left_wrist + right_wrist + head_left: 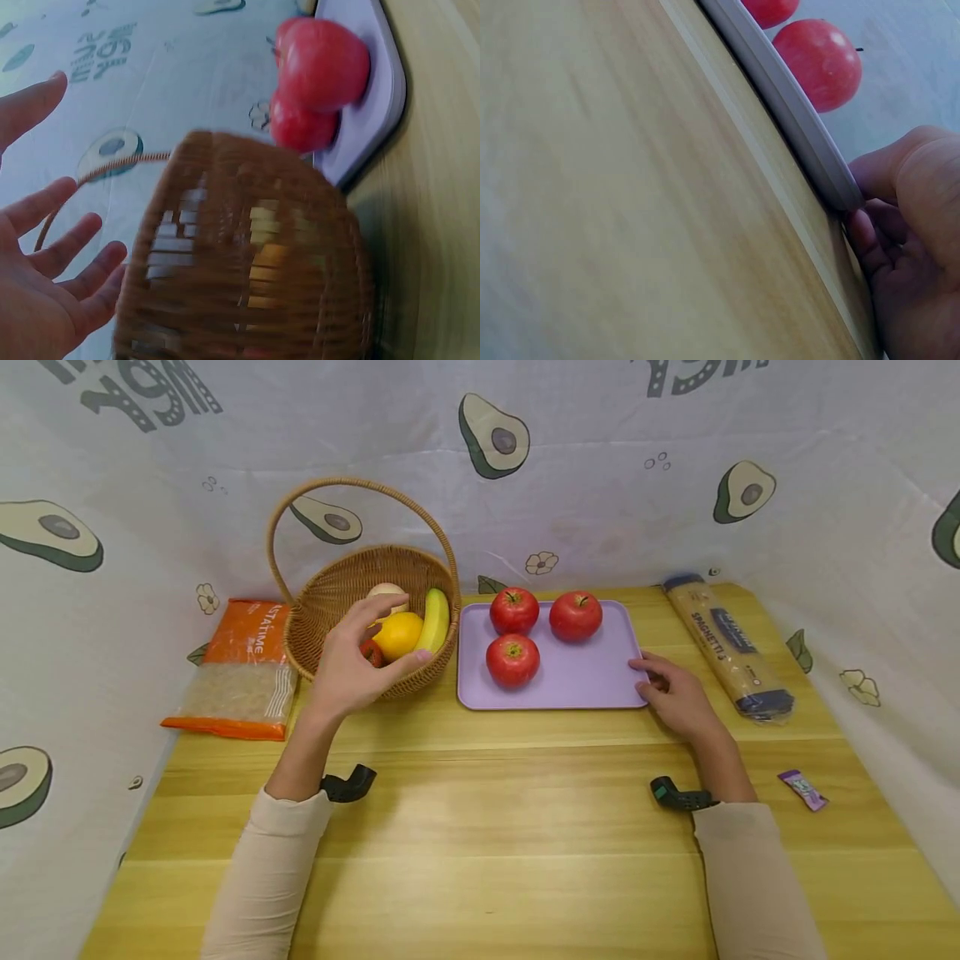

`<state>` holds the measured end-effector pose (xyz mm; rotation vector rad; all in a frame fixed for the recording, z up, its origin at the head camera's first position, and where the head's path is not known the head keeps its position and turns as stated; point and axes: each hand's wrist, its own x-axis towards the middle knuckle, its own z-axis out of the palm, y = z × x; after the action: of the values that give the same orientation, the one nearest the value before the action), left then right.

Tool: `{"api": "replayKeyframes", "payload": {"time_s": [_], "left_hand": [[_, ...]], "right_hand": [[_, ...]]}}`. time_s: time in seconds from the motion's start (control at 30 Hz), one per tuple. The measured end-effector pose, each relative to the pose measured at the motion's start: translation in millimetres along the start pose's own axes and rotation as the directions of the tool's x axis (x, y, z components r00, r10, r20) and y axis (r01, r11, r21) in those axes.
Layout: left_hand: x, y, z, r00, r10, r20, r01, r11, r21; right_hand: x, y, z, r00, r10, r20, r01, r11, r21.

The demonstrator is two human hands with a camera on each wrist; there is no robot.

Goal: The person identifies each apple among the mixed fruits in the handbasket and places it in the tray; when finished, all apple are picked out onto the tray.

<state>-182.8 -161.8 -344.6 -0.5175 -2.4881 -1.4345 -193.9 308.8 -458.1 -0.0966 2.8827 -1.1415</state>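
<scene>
My left hand point(348, 664) is raised over the wicker basket point(326, 597), thumb and fingers spread, with nothing between them. Inside the basket are a banana point(433, 622), a yellow lemon-like fruit point(399, 637), a red fruit point(371, 652) partly hidden by the hand, and a pale round item point(386, 591). At the right end of a lilac tray point(577, 677), my right hand point(682, 702) grips the rim near its front corner, thumb above and fingers curled beneath in the right wrist view. Three red apples point(513, 660) sit on the tray's left and back part.
An orange pasta bag point(243, 668) lies left of the basket. A spaghetti pack point(727, 647) lies at the back right, with a small purple wrapped snack point(803, 790) nearer the front. A white avocado-print cloth point(600, 518) hangs behind the wooden table point(495, 843).
</scene>
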Motion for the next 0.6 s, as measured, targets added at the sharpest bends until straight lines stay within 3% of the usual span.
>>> {"api": "replayKeyframes", "payload": {"time_s": [0.17, 0.3, 0.6], "left_hand": [[-1.7, -12.2, -24.7, 0.998, -0.067, -0.007, 0.067, 0.987, 0.149], [-4.5, -18.7, -38.6, 0.99, -0.142, 0.013, 0.137, 0.974, 0.181], [-6.5, -27.9, -48.1, 0.97, -0.233, 0.068, 0.206, 0.939, 0.276]], "right_hand": [[-0.6, -2, 0, 1.0, 0.001, -0.004, -0.001, 1.0, -0.004], [0.2, -2, 0, 1.0, 0.002, 0.001, -0.002, 1.0, -0.008], [0.8, -2, 0, 1.0, 0.007, 0.009, -0.007, 1.0, -0.018]]}}
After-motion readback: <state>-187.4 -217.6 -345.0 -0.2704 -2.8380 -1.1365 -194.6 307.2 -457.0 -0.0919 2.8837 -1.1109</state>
